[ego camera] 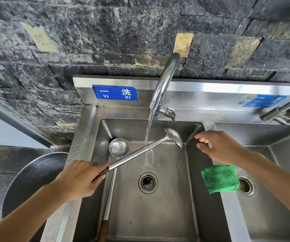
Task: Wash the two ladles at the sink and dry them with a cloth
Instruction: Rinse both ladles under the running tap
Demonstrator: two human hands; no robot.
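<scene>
Head view, nearest first: two bare forearms reach in from the bottom corners toward a steel sink [85, 137] with two basins side by side. Two ladles are in view. One ladle lies in the left basin, its dark wooden handle end low by the near wall, its long shaft running up the left side and its round bowl [119, 147] resting face up in the far left corner. The left hand [81, 179] has its grip closed around the wooden end of the second ladle [137, 152], which it holds above the basin, slanting up to the right across the first ladle's shaft, with its bowl tipped on edge near the basin's far right corner. A single stream of water [148, 130] falls onto this shaft about midway and splashes down toward the left basin's drain [148, 182]; a second drain [246, 186] sits in the right basin. One folded green cloth [219, 179] lies on the divider between the basins. The right hand [219, 147] hovers over the divider just beside the raised ladle's bowl, fingers loosely spread and grip empty. Farther back, one curved faucet [165, 81] rises from the sink's back ledge, two blue labels [114, 92] are stuck on the backsplash, and a dark stone wall [88, 32] stands behind. One large metal basin [32, 177] sits left of the sink.
</scene>
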